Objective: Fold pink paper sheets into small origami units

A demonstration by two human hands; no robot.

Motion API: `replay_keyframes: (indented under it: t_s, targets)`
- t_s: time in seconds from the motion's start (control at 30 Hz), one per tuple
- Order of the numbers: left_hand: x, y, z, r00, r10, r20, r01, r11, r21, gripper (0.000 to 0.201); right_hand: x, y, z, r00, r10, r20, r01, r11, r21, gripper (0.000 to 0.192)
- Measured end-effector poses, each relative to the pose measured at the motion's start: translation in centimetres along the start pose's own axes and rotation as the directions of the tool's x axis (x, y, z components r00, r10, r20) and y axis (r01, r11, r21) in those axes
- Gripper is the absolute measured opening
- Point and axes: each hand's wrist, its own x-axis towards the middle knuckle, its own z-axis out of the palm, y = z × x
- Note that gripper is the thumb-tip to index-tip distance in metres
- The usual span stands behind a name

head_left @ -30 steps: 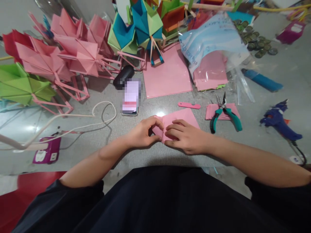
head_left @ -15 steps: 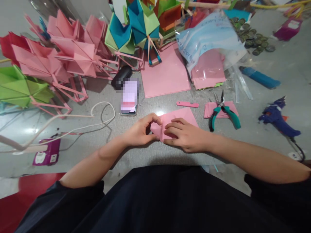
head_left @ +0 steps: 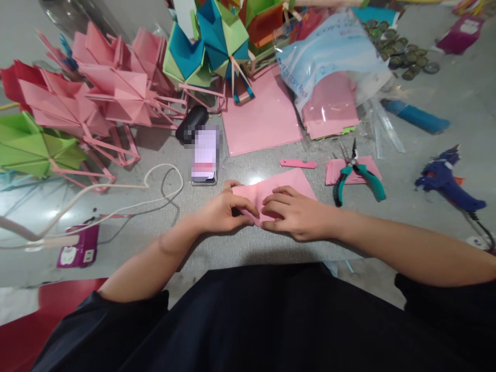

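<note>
A folded sheet of pink paper [head_left: 287, 185] lies on the grey table [head_left: 248, 248] just in front of me. My left hand [head_left: 222, 213] pinches its near left part between thumb and fingers. My right hand [head_left: 296, 214] presses down on the paper's near right part, fingertips meeting the left hand's at the fold. The part of the sheet under both hands is hidden.
A phone [head_left: 205, 157] lies just beyond my hands. Teal-handled pliers [head_left: 354, 173] rest on small pink sheets to the right, with a blue glue gun [head_left: 449, 181] farther right. Pink, green and blue folded paper models [head_left: 116, 93] crowd the back left. A white cord [head_left: 116, 199] loops at left.
My left hand has flattened the raised flap of pink paper down onto the table. The right hand has kept pressing in place. The view has shifted slightly.
</note>
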Motion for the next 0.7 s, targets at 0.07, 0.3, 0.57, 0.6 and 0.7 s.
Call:
replay_keyframes:
  t_s: [0.07,0.3,0.57,0.6,0.7]
  targets:
    - [0.1,0.0,0.1,1.0,0.018,-0.018,-0.018,1.0,-0.009,0.004,0.0,-0.1,0.0,1.0,-0.005,0.002,0.005,1.0,-0.011,0.036]
    - [0.1,0.0,0.3,1.0,0.028,-0.011,-0.029,1.0,-0.013,0.004,0.2,-0.7,-0.4,0.997,-0.078,-0.016,0.074,0.984,-0.161,0.034]
    - [0.2,-0.1,0.3,1.0,-0.019,0.016,0.02,0.999,-0.045,0.007,1.0,-1.4,-0.3,0.994,0.11,-0.002,-0.108,0.972,-0.209,0.039]
    - [0.2,-0.1,0.4,1.0,-0.016,0.0,0.016,0.999,-0.035,0.007,1.1,-1.4,-0.2,0.989,0.146,-0.011,-0.145,0.968,-0.205,0.047]
    - [0.0,-0.1,0.5,0.996,0.065,-0.06,-0.066,0.998,-0.014,0.019,1.3,-1.3,0.2,0.976,0.208,-0.063,-0.216,0.96,-0.178,0.058]
